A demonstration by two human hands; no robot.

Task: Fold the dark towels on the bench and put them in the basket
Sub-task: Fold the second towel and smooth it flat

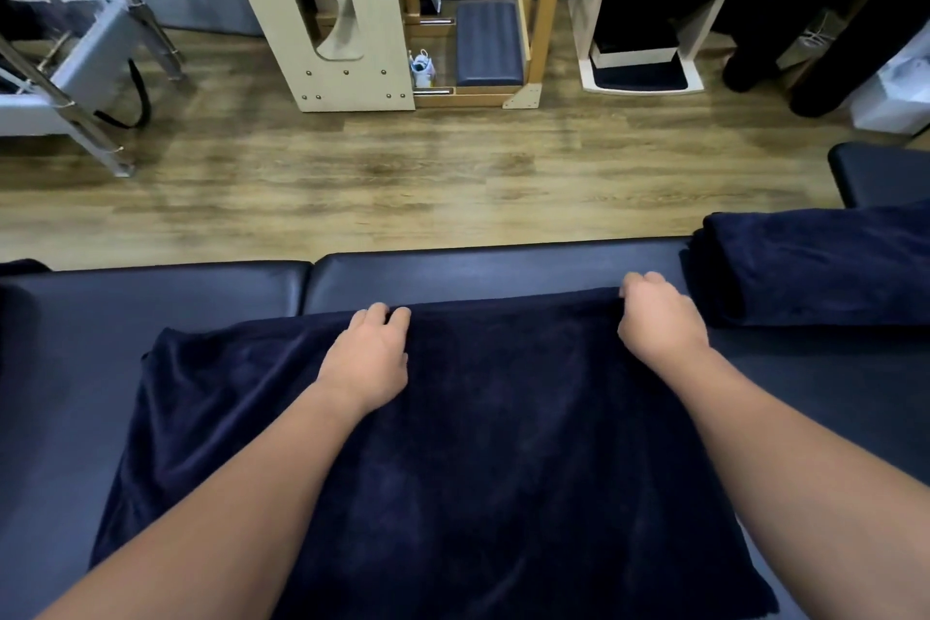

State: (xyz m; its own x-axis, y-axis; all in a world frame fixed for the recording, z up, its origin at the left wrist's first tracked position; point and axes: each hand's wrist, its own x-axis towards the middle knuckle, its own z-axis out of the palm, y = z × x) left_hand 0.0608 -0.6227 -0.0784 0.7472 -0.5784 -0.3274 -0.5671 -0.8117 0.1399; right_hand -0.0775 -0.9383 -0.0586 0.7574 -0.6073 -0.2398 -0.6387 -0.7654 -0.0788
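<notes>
A dark navy towel (493,443) lies spread across the padded dark bench (483,267) in front of me. My left hand (370,357) grips the towel's far edge near its middle, fingers curled over the fabric. My right hand (659,322) pinches the same far edge at its right corner. Another dark towel (815,262), folded into a thick bundle, rests on the bench to the right, close to my right hand. No basket shows in view.
Beyond the bench runs a wooden floor (402,176). Exercise equipment stands at the back: a metal-framed machine (75,66) at left, a beige wooden unit (332,15) in the centre, a white stand (649,15) at right. A second padded surface (875,171) sits at right.
</notes>
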